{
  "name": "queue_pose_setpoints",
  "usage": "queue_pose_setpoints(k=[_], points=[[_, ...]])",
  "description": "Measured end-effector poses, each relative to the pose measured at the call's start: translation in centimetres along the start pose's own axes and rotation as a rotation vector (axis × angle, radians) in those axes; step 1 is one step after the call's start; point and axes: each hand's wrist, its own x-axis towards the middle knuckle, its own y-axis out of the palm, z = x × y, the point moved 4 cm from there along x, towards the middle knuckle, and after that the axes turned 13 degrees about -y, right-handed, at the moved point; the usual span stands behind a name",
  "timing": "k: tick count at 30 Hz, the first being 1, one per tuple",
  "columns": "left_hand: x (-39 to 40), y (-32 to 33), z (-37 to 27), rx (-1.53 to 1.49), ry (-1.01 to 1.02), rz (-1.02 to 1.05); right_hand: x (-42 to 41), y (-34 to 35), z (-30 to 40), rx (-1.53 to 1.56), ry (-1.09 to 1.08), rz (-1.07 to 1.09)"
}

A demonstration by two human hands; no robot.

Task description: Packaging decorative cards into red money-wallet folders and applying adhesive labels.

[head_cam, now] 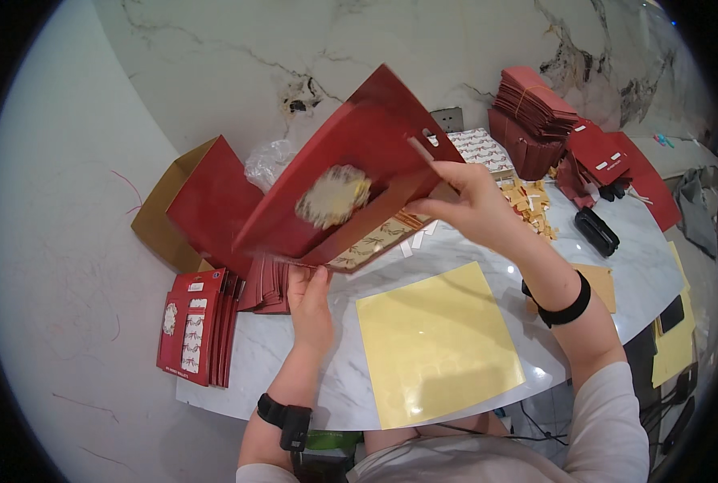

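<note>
A red cardboard pack (286, 199) is held tilted above the table, slightly blurred. It has a hang hole, a pale flower-shaped panel (333, 196) and a window strip showing bow-patterned paper (374, 243). My right hand (477, 202) grips its right side, thumb and fingers on the edge. At the bottom edge, my left hand (312, 305) holds it from below, part of its fingers hidden. Beneath lies a sheet of yellow glossy paper (440, 344). Similar red packs (193, 329) bearing writing stand in a row to the left.
An open cardboard box (181, 208) stands behind the packs. Stacked red card sleeves (534, 99) bound with a band sit back right, near a patterned white stack (481, 151). Small tan scraps (531, 208) and a black case (596, 231) lie on the marble table (347, 374). A marble wall rises behind.
</note>
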Motion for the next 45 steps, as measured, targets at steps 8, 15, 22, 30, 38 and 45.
queue_pose_setpoints(k=[8, 15, 22, 30, 38, 45], points=[[-1.7, 0.4, -3.0, -0.558, -0.343, 0.285, -3.2, 5.2, 7.3, -0.737, -0.963, 0.239], [-2.0, 0.5, -3.2, -0.648, -0.422, 0.349, -3.4, 5.9, 8.3, -0.753, -0.903, 0.356], [-1.6, 1.0, -2.9, -0.664, -0.398, 0.352, -3.9, 6.8, 8.7, -0.801, -0.835, 0.42], [-1.3, 1.3, -2.6, -0.676, -0.372, 0.344, -3.9, 7.3, 8.4, -0.837, -0.809, 0.408], [-1.6, 1.6, -2.5, -0.699, -0.342, 0.331, -3.3, 6.5, 8.3, -0.721, -0.867, 0.325], [-1.9, 1.6, -2.6, -0.721, -0.303, 0.316, -3.6, 6.6, 8.0, -0.738, -0.766, 0.439]])
